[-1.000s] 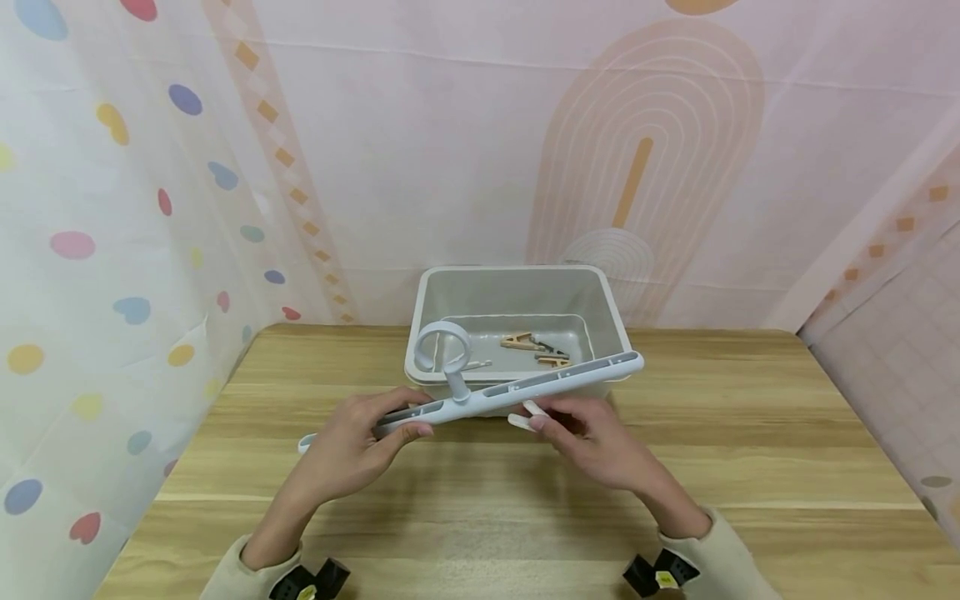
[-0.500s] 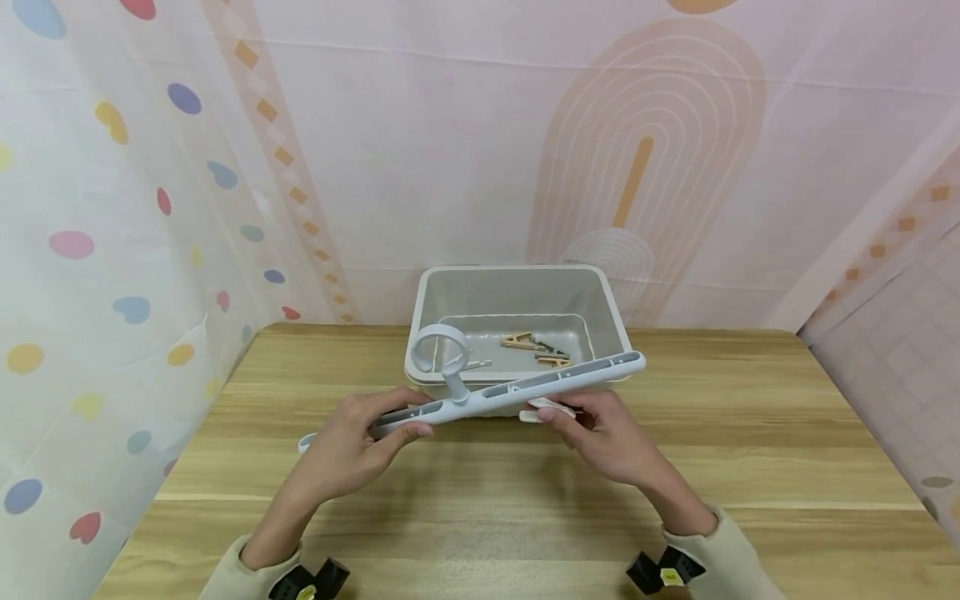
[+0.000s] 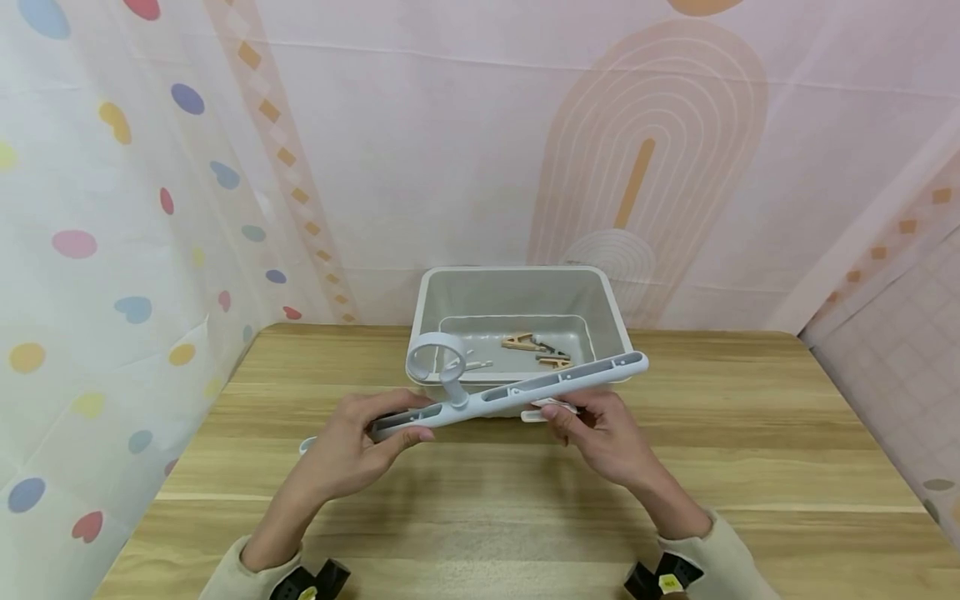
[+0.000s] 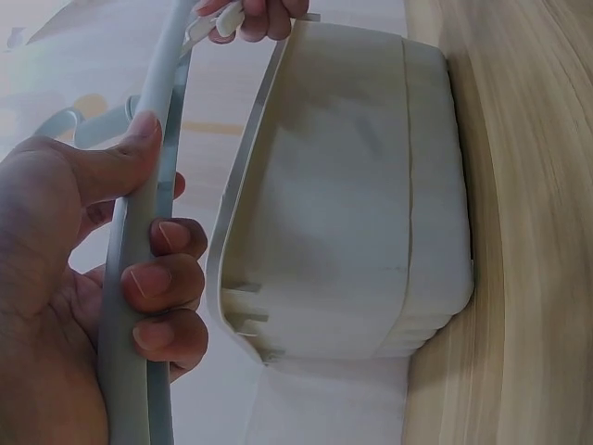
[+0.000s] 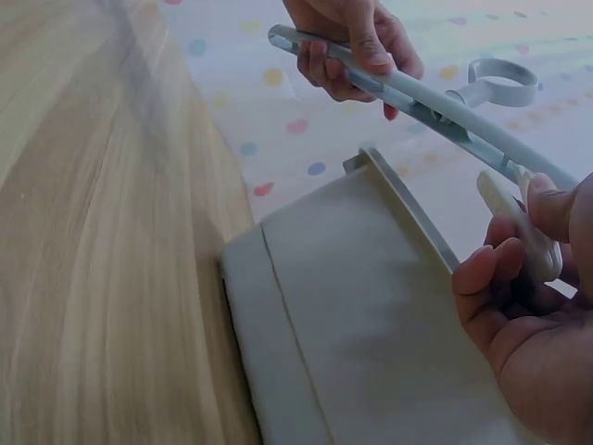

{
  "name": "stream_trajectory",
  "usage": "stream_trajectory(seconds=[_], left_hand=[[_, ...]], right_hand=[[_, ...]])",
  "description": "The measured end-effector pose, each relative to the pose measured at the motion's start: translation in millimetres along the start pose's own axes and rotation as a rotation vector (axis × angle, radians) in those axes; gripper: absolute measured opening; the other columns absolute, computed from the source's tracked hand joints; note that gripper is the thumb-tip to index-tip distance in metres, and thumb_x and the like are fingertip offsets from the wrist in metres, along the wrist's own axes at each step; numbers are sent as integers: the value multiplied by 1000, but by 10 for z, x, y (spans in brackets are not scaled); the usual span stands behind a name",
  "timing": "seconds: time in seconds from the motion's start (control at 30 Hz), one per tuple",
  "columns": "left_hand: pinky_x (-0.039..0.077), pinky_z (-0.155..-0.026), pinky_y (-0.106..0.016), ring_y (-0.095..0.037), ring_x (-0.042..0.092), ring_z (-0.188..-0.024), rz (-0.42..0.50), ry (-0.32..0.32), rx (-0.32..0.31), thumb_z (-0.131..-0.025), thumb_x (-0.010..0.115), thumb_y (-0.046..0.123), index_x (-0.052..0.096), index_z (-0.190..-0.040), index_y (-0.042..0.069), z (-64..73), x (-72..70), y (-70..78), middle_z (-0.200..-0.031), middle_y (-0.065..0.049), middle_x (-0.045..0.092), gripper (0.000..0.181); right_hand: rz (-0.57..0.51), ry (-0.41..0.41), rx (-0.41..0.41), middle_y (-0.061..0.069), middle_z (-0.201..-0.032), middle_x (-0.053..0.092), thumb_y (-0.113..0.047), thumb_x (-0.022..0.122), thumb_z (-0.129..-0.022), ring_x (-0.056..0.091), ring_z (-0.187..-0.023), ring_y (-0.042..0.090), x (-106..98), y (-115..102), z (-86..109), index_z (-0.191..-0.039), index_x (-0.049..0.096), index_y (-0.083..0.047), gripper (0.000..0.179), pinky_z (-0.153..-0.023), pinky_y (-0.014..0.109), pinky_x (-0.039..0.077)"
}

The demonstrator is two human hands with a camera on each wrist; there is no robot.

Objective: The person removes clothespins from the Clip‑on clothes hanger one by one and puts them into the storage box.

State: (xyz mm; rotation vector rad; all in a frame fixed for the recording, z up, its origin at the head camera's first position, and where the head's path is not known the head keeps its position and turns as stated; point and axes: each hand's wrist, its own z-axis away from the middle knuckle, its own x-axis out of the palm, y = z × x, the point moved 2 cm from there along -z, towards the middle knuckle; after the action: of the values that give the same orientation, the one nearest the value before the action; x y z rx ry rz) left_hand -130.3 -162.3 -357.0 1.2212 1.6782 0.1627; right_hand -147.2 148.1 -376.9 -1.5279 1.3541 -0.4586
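Note:
A light blue-grey clothes hanger [image 3: 558, 384] with a round ring hook [image 3: 435, 337] is held up at a slant, its right end higher in the head view. My left hand [image 3: 352, 450] grips its left part, thumb on the near side and fingers curled around the bar, as the left wrist view [image 4: 139, 278] shows. Just under the hanger's right half, my right hand [image 3: 607, 442] pinches a white clothespin [image 3: 536, 415] between thumb and fingers. In the right wrist view the clothespin [image 5: 505, 209] lies close beside the bar, partly hidden by the thumb and fingers.
Behind the hanger stands a grey plastic bin [image 3: 517, 290] on the wooden table [image 3: 712, 433]. Several brown and dark clothespins [image 3: 519, 341] lie on its floor, with a small white piece [image 3: 478, 365] to their left. A patterned curtain [image 3: 450, 167] hangs behind the table.
My right hand has shifted slightly right, and the white clothespin has turned in its fingers to lie flatter. The hanger has tipped a little, its ring hook moving lower and left.

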Motion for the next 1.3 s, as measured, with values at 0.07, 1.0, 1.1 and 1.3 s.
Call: stream_trajectory(seconds=[0.07,1.0,1.1,1.3], left_hand=[[48,-63,-19,-2,59,-72,2,8,19,-86,83,16,76,-107,26,-1,1,7,-93,10,75,24],[44,-58,-15,-1,55,-65,23,42,67,-85,84,10,76,-108,25,-35,105,33,-89,13,73,29],[43,-58,-15,0,54,-64,7,49,78,-85,84,11,75,-108,26,-37,120,26,-87,15,72,28],[40,-57,-14,1,51,-63,-65,56,72,-86,84,16,74,-111,28,-25,124,14,-84,18,70,29]], right_hand=[[-8,6,-1,11,-71,59,-5,58,-103,54,-62,14,9,8,0,-113,75,-2,20,-56,27,46],[-241,5,61,-7,-89,72,-6,57,-104,61,-69,9,37,53,4,-112,68,15,25,-64,28,55],[-227,-12,76,-4,-92,73,-7,58,-104,62,-68,10,17,51,-5,-114,69,13,25,-66,28,56],[-204,-37,154,17,-102,75,-9,56,-105,65,-72,9,-10,53,-15,-117,69,10,27,-67,28,57]])
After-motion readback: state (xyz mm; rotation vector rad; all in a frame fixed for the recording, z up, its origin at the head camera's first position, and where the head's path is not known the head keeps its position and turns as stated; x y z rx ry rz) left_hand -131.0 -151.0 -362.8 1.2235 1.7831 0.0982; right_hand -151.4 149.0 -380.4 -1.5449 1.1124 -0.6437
